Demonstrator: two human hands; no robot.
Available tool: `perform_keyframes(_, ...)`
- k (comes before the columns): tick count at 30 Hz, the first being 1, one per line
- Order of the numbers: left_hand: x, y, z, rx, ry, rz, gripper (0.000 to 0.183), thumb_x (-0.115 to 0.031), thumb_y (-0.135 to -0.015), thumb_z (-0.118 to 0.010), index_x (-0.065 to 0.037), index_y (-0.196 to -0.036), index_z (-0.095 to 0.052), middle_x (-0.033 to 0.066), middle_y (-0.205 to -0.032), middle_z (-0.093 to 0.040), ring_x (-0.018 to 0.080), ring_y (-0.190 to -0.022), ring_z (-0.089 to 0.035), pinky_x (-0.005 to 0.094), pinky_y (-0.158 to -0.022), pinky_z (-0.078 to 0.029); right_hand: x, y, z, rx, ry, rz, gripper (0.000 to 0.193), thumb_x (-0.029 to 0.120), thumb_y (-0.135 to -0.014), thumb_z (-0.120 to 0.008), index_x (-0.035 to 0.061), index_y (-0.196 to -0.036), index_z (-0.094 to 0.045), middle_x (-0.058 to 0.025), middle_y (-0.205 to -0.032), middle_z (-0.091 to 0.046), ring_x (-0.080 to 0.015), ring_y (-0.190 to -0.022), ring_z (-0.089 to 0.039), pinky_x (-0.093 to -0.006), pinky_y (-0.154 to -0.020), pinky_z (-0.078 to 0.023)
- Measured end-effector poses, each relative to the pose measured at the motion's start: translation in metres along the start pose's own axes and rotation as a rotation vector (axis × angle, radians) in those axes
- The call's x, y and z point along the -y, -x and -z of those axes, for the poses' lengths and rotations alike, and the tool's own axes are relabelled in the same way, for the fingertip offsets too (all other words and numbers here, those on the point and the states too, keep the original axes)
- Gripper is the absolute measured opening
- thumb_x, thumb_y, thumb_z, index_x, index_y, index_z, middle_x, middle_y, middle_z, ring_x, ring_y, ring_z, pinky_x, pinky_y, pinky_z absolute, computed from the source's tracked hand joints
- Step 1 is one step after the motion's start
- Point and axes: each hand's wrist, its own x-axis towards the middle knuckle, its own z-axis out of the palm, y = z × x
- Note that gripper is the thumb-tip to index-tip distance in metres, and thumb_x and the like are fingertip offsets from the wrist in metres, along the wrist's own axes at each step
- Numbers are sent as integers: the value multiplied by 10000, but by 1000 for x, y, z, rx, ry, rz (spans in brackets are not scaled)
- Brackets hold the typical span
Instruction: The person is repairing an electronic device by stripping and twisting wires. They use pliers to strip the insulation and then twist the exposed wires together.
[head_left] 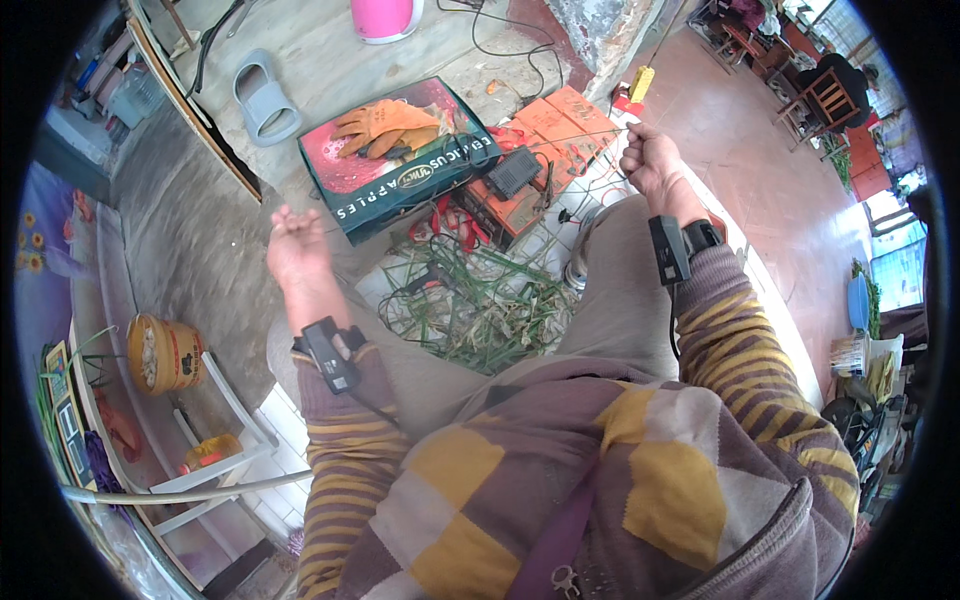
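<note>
1 thin dark strand (590,134) runs btwn the person's 2 hands, over the carton (322,152) & orange case (568,112). Prob. v. light, bendy, maybe slick, could kink or snap; best pinched nr each end. R hand (650,160) is clenched, fingertips pinching 1 end; L hand (297,248) curled, blurred, can't tell if gripping. Looks narrow; material unclear.

Sweater (655,480): I saw mustard stripes and patches on brownish purple.
Leaves (510,322): showed green on my feed.
Gloves (380,125): were mostly orange.
Box (462,160): was dark green, its top pinkish red.
</note>
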Motion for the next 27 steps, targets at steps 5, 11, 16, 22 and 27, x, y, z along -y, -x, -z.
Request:
perform_keyframes(5, 21, 9, 2, 163, -653, 307, 369, -361, -920, -466, -1, -968, -533, 66, -722, -593, 211, -615, -575, 370, -673, -485, 6, 5, -10, 176, -339, -227, 234, 136, -893, -483, 69, -679, -414, 58, -512, -253, -55, -399, -209, -201, -351, -182)
perform_keyframes(11, 72, 79, -24, 601, -1677, -120, 373, -359, -800, -597, 3, -726, -641, 100, -607, -623, 184, -601, -617, 310, -626, -485, -22, 31, -48, 363, -458, -376, 205, 128, -900, -468, 64, -717, -404, 60, -537, -236, -57, -424, -227, -201, -366, -195)
perform_keyframes(16, 100, 129, -36, 1084, -741, 95, 257, -170, -877, -568, -1, -1064, -619, 73, -1050, -629, 119, -952, -567, 256, -887, -413, -48, 42, -67, 445, -558, -534, 199, 135, -905, -446, 63, -725, -401, 57, -524, -226, -61, -416, -230, -206, -367, -203)
perform_keyframes(22, 97, 132, -37, 1058, -832, 204, 283, -85, -821, -619, 0, -1089, -594, 34, -948, -617, 78, -830, -535, 230, -750, -448, -51, 40, -73, 430, -668, -544, 214, 149, -915, -427, 56, -724, -402, 49, -514, -224, -78, -411, -232, -213, -366, -207)
perform_keyframes(27, 104, 142, -43, 944, -861, 29, 178, -124, -822, -623, -14, -961, -643, 10, -789, -603, 53, -613, -463, 190, -586, -416, -57, 51, -77, 429, -669, -615, 234, 164, -926, -424, 56, -720, -396, 45, -520, -226, -80, -418, -234, -216, -374, -211)
